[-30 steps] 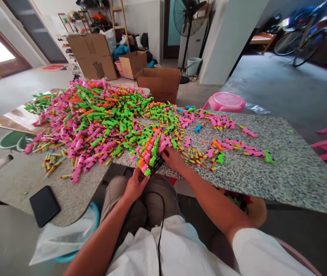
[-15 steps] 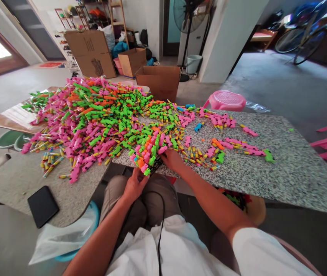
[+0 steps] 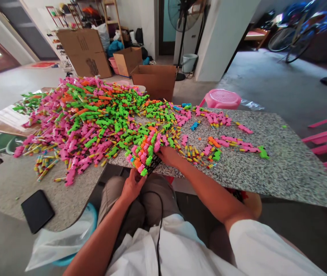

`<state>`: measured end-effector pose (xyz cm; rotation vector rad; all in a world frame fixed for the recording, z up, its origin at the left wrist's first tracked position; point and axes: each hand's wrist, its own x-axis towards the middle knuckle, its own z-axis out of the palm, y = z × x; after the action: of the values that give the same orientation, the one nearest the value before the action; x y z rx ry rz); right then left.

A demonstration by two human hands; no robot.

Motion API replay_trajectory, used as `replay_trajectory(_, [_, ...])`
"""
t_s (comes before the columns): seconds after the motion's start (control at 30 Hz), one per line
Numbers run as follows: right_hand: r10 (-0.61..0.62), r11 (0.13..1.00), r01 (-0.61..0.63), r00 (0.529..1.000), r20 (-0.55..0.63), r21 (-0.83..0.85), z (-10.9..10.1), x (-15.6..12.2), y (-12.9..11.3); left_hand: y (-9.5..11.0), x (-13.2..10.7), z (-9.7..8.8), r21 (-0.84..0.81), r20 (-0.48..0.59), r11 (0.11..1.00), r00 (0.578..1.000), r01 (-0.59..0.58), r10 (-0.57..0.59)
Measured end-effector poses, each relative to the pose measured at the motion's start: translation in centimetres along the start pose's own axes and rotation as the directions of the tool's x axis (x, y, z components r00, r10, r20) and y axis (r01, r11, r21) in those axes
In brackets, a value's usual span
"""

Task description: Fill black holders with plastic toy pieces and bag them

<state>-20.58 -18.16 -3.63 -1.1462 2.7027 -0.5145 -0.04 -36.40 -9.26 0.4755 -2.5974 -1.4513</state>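
A black, grid-like rack (image 3: 154, 164) packed with pink, orange and green animal-shaped toys (image 3: 142, 152) is tilted over the table edge above my lap. My left hand (image 3: 131, 184) is closed on its near lower corner, the thumb beside the lowest green toy. At the rack's right side, my right hand (image 3: 167, 156) has its fingers closed by a pink toy (image 3: 157, 142); the fingertips are partly hidden. Just beyond lies a large heap of similar toys with yellow striped stems (image 3: 79, 119). Loose pink toys (image 3: 221, 119) and short yellow-and-red sticks (image 3: 193, 154) are scattered to the right.
The speckled stone table (image 3: 284, 168) extends right. A black flat case (image 3: 37, 211) lies on the left table part, above a blue basin with a plastic bag (image 3: 62, 241). Behind stand a cardboard box (image 3: 154, 80), a pink stool (image 3: 221, 99) and a fan (image 3: 183, 38).
The whole view has shifted slightly, so the scene sits a little further left. Both hands stay at the rack, with hardly any change in their hold.
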Motion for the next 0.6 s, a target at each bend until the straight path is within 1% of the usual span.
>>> replay_trajectory(0.13, [-0.014, 1.0, 0.014, 1.0, -0.024, 0.003, 0.0, -0.1, -0.1, 0.1, 0.0, 0.1, -0.003, 0.005, 1.0, 1.0, 0.02, -0.02])
replay_trajectory(0.3, [-0.025, 0.999, 0.025, 1.0, -0.017, 0.034, 0.0, 0.0, 0.2, 0.1, 0.0, 0.1, 0.041, 0.0, 0.999, 1.0, 0.019, -0.019])
replay_trajectory(0.43, [-0.067, 0.992, 0.074, 0.996, -0.066, 0.105, 0.7, -0.1, 0.5, 0.2, -0.2, 0.0, 0.033, 0.003, 0.999, 1.0, 0.0, 0.0])
replay_trajectory(0.5, [-0.056, 0.99, 0.067, 0.994, -0.089, 0.128, 1.1, -0.1, 0.7, 0.3, -0.3, -0.1, 0.031, 0.002, 1.0, 1.0, -0.003, 0.003])
replay_trajectory(0.6, [-0.045, 0.991, 0.053, 0.996, -0.072, 0.119, 1.3, 0.0, 0.8, 0.5, -0.2, 0.0, 0.031, 0.001, 1.0, 1.0, 0.005, -0.005])
